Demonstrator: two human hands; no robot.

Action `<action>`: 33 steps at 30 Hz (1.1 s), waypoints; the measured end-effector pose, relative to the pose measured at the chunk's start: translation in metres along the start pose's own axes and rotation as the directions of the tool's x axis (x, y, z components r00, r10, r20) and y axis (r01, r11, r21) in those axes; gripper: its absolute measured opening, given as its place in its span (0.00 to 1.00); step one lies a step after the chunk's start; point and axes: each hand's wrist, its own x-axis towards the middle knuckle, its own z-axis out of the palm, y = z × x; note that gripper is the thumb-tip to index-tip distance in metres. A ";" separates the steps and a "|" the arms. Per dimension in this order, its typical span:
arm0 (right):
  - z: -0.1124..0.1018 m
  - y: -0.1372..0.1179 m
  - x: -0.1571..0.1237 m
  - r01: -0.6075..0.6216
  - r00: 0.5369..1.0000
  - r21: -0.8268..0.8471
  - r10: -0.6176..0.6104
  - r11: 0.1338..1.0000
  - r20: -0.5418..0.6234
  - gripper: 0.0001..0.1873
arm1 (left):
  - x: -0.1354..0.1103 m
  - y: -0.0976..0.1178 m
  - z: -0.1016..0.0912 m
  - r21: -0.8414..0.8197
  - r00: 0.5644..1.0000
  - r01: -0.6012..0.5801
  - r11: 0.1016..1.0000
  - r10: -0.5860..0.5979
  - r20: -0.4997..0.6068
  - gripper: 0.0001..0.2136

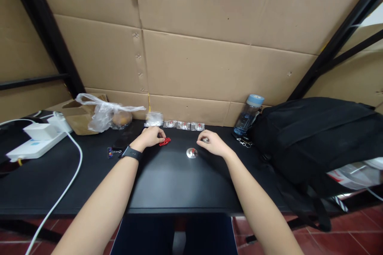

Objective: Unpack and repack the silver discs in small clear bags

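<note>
My left hand (152, 137), with a dark watch (132, 153) on the wrist, is closed at a small heap of red cord (164, 142), fingertips pinched on its edge. My right hand (213, 143) is curled around a small round silver metal piece (206, 140), which shows partly between the fingers. Between the hands, nearer to me, a shiny silver disc (192, 153) with a raised middle and a red bit on it lies on the black table (179, 191). Behind the hands is a row of clear packets (183, 125), each with a silver disc and some red inside.
More clear plastic packets (154, 118) lie left of the row. At left are a knotted plastic bag (103, 115), a paper bag (79, 117), a white power strip (38, 143) and its cable. At right stand a blue-lidded bottle (249, 114) and a black backpack (317, 139). Cardboard (191, 63) walls the back.
</note>
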 end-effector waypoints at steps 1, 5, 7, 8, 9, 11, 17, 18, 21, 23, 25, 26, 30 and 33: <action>-0.003 0.007 -0.001 -0.040 0.998 -0.048 0.038 0.998 -0.045 0.05 | 0.000 0.000 0.002 -0.003 1.000 -0.002 1.000 0.002 0.005 0.07; -0.009 0.036 -0.006 -0.168 0.985 -0.159 0.161 0.973 -0.056 0.17 | 0.000 0.003 0.002 0.001 1.000 -0.017 1.000 0.017 -0.010 0.07; -0.009 0.045 -0.008 -0.199 0.980 -0.137 0.197 0.970 -0.027 0.20 | -0.001 0.006 0.000 0.000 0.999 -0.030 1.000 0.030 -0.018 0.07; -0.008 0.047 -0.008 -0.211 0.977 -0.116 0.210 0.971 -0.020 0.20 | -0.002 0.007 -0.002 -0.001 0.999 -0.033 0.999 0.033 -0.024 0.07; -0.007 0.049 -0.008 -0.221 0.975 -0.095 0.220 0.971 -0.016 0.20 | -0.003 0.009 -0.003 -0.003 0.999 -0.033 0.999 0.033 -0.037 0.07; -0.004 0.051 -0.008 -0.231 0.973 -0.065 0.231 0.971 -0.017 0.18 | -0.004 0.013 -0.005 -0.016 0.996 -0.031 0.999 0.029 -0.086 0.08; 0.003 0.051 -0.005 -0.222 0.975 -0.083 0.219 0.972 -0.043 0.13 | -0.004 0.031 -0.004 -0.145 0.966 -0.180 0.973 0.148 -0.212 0.08; 0.003 0.052 -0.005 -0.221 0.975 -0.080 0.217 0.972 -0.046 0.13 | -0.004 0.035 -0.003 -0.147 0.962 -0.196 0.970 0.162 -0.218 0.07; 0.003 0.053 -0.005 -0.218 0.975 -0.051 0.216 0.975 -0.054 0.13 | -0.005 0.051 0.000 -0.123 0.960 -0.198 0.973 0.167 -0.225 0.05; 0.002 0.053 -0.005 -0.222 0.974 -0.032 0.220 0.974 -0.058 0.14 | -0.006 0.060 0.003 -0.118 0.959 -0.190 0.975 0.158 -0.234 0.05; 0.001 0.052 -0.006 -0.231 0.971 -0.020 0.230 0.973 -0.059 0.15 | -0.007 0.068 0.007 -0.132 0.955 -0.188 0.973 0.150 -0.256 0.07; 0.000 0.051 -0.006 -0.236 0.970 -0.016 0.234 0.972 -0.060 0.15 | -0.007 0.071 0.009 -0.139 0.952 -0.188 0.972 0.146 -0.269 0.08; -0.004 0.046 -0.005 -0.233 0.968 0.026 0.234 0.972 -0.086 0.16 | -0.008 0.080 0.016 -0.137 0.946 -0.184 0.973 0.138 -0.292 0.06; -0.003 0.039 -0.002 -0.184 0.969 0.123 0.201 0.975 -0.144 0.17 | -0.009 0.087 0.019 -0.147 0.944 -0.172 0.974 0.120 -0.309 0.08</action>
